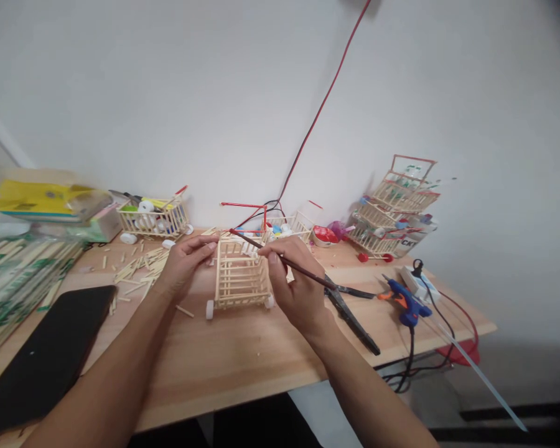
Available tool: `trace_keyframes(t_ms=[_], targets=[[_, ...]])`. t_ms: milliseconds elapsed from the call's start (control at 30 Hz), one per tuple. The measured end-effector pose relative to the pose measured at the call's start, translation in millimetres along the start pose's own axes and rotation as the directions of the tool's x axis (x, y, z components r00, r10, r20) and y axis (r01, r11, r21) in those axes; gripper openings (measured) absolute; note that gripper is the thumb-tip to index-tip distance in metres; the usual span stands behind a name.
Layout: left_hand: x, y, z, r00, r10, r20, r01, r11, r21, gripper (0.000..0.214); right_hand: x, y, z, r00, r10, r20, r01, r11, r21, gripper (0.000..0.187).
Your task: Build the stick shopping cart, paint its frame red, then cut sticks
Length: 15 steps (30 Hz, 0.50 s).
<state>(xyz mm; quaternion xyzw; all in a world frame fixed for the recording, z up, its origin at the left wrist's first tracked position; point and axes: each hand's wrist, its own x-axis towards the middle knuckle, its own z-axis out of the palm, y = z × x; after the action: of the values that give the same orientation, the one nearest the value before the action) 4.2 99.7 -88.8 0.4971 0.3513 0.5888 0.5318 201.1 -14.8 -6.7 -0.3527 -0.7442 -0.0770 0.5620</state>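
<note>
A small cart built of wooden sticks (242,286) with white wheels stands on the table between my hands. Its raised handle (265,218) is partly red. My left hand (189,256) is closed with its fingertips at the cart's upper left corner. A slim dark paintbrush (303,269) lies in the closed fingers of my right hand (295,287), at the cart's right side. The brush's reddish tip points left, over the cart's far top edge; whether it touches the wood I cannot tell.
Cut sticks (144,267) lie left of the cart, near a black phone-like slab (51,348) and bagged sticks (23,274). A red paint dish (325,235) and stacked carts (387,211) are behind. Pliers-like cutters (350,311) and a blue glue gun (407,303) lie right.
</note>
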Motion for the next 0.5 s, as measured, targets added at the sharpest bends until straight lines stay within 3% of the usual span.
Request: trace_keyframes(t_ms=[267, 500], targets=[[-1, 3, 1.2, 0.999, 0.002, 0.053, -0.003, 1.0, 0.007, 0.032, 0, -5, 4, 1.0, 0.009, -0.013, -0.008, 0.999, 0.039, 0.02], [0, 0, 0.1, 0.999, 0.005, 0.052, -0.006, 1.0, 0.018, 0.03, -7, 3, -14, 0.997, 0.078, -0.021, -0.079, 0.996, -0.04, 0.018]])
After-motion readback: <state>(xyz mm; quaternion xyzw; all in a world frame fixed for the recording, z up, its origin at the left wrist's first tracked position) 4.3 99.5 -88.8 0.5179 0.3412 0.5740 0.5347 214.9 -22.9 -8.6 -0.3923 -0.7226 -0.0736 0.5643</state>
